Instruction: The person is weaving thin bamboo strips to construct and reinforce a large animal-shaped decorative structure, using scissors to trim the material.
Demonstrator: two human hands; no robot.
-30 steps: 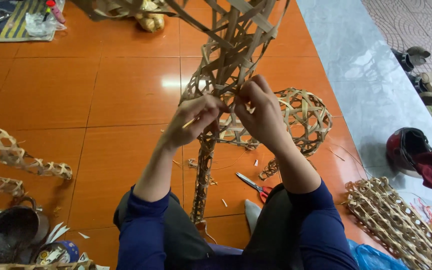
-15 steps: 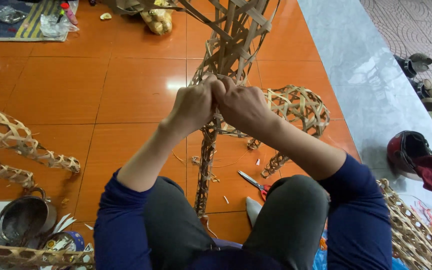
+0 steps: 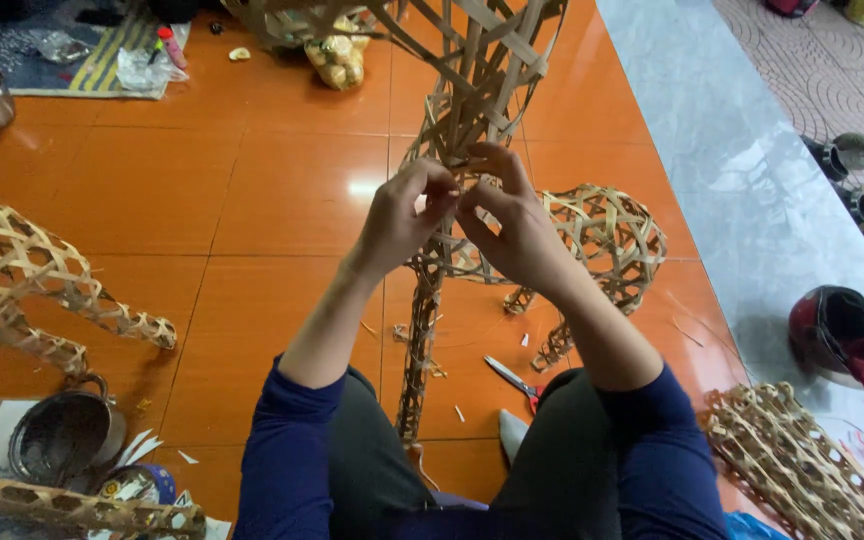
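I sit on an orange tiled floor with a tall woven bamboo-strip frame held up in front of me; its narrow leg runs down between my knees. My left hand pinches thin strips at the frame's narrow middle. My right hand meets it there, fingers closed on the same strips. Both sleeves are dark blue.
A woven animal-shaped frame stands behind my right hand, another at the left. Scissors lie on the floor by my right knee. A metal pot is at lower left, woven mesh at lower right, a helmet and shoes on the grey strip.
My hands stayed joined on the frame's narrow part while the fingers shifted on the strips; my forearms lowered slightly and the view tilted a little toward the floor.
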